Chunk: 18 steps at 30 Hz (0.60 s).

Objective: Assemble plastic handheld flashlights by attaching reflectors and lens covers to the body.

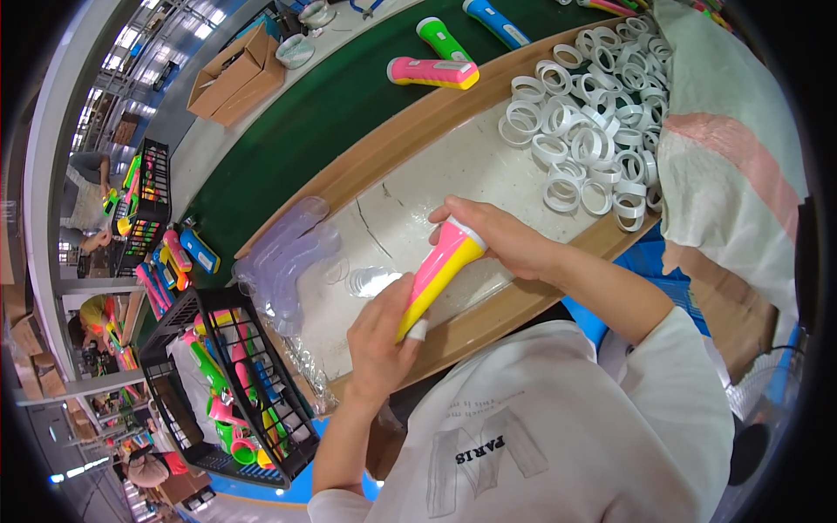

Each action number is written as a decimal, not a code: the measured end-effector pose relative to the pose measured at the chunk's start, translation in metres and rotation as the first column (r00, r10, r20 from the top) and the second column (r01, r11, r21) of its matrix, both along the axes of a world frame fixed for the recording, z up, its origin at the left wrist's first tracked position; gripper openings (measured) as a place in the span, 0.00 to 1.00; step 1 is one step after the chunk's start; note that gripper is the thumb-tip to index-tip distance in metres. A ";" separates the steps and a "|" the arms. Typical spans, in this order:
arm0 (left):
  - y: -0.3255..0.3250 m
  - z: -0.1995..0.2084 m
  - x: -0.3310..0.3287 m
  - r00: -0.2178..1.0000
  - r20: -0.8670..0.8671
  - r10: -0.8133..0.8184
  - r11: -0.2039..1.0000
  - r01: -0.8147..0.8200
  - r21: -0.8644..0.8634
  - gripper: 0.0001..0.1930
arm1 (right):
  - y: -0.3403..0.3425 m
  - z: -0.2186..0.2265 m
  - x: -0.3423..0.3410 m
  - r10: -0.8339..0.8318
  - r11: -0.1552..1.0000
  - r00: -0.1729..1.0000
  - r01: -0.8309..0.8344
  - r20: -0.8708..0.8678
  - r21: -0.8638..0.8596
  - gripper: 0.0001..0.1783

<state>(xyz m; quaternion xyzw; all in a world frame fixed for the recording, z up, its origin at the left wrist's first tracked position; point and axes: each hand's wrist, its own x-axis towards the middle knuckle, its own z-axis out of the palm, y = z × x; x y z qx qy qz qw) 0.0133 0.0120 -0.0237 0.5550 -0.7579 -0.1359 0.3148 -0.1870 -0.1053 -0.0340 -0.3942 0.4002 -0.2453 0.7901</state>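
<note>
A pink and yellow flashlight (443, 272) is held slantwise over the tray, its wide head up and to the right. My left hand (379, 338) is closed round the narrow lower end of its body. My right hand (499, 234) curls over the wide head, where a white ring (467, 234) sits round the rim. The palm side of the right hand and part of the head's front are hidden. Beneath both hands lies a pale tray with brown cardboard edges (471, 336). Clear round lenses (373, 281) lie loose on it, left of the flashlight.
White rings (593, 131) are heaped at the tray's far right, beside a white woven sack (732, 139). Stacked clear lenses (292, 261) lie at its left end. Flashlights (436, 72) rest on the green belt (323, 131). A black crate (235, 383) of coloured parts stands left.
</note>
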 end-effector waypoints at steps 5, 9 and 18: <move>0.023 0.003 -0.012 0.162 -0.766 0.622 0.661 0.418 0.624 0.33 | 0.015 0.006 -0.011 0.006 0.982 0.923 0.066 0.385 -0.175 0.31; 0.034 -0.004 -0.024 -0.041 -0.771 0.635 0.632 0.602 0.488 0.35 | 0.023 -0.002 0.002 -0.062 0.992 0.797 0.118 0.601 -0.054 0.27; 0.043 -0.003 -0.038 0.406 -0.785 0.468 0.784 0.221 0.581 0.34 | 0.037 0.001 0.022 -0.189 0.976 0.855 0.220 0.483 -0.007 0.18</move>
